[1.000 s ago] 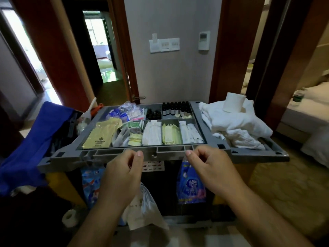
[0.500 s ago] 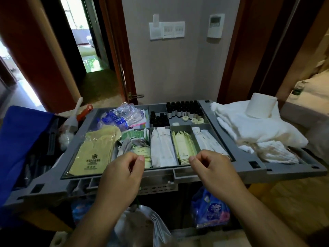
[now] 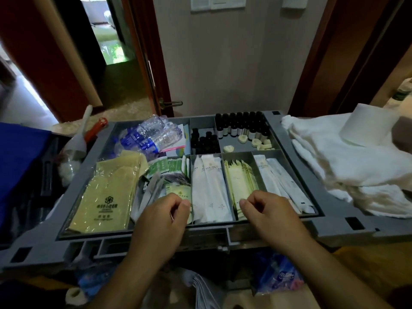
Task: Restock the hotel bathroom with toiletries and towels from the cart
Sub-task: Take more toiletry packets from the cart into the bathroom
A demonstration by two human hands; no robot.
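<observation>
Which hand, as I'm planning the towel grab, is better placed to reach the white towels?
Right. The right hand hovers by the tray's right compartments, nearer the towels on the cart's right end; the left hand would likely have to cross.

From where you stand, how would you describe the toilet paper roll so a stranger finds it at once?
Find the grey cart tray. On its right end lies a pile of white towels; the toilet paper roll stands upright on top. Unlike the cloth, it is a smooth cylinder.
</observation>
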